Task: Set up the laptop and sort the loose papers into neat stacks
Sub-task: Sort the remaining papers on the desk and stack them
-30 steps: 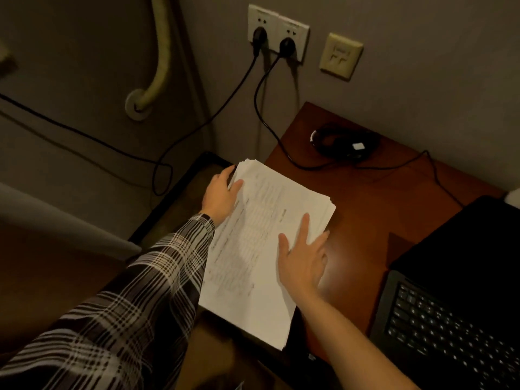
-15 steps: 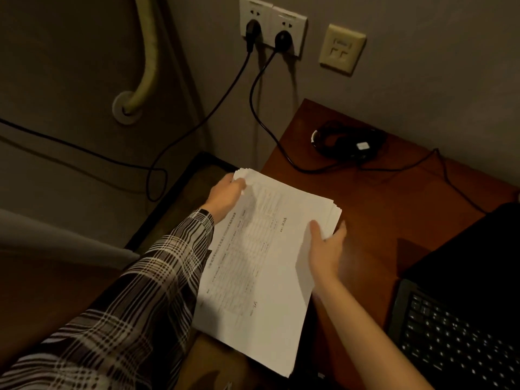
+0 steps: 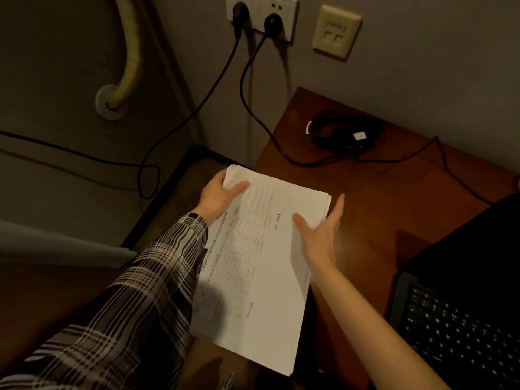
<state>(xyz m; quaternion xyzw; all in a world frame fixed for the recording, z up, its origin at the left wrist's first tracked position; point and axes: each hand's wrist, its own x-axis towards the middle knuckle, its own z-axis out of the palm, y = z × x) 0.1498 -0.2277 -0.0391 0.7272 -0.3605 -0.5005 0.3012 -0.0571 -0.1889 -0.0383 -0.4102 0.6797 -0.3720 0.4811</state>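
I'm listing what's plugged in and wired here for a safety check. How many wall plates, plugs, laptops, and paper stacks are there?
Wall plates: 2, a double socket and a beige data plate
Plugs: 2
Laptops: 1
Paper stacks: 1
Total: 6

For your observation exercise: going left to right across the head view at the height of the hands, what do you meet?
plaid sleeve → left hand → stack of papers → right hand → bare wooden desk → laptop
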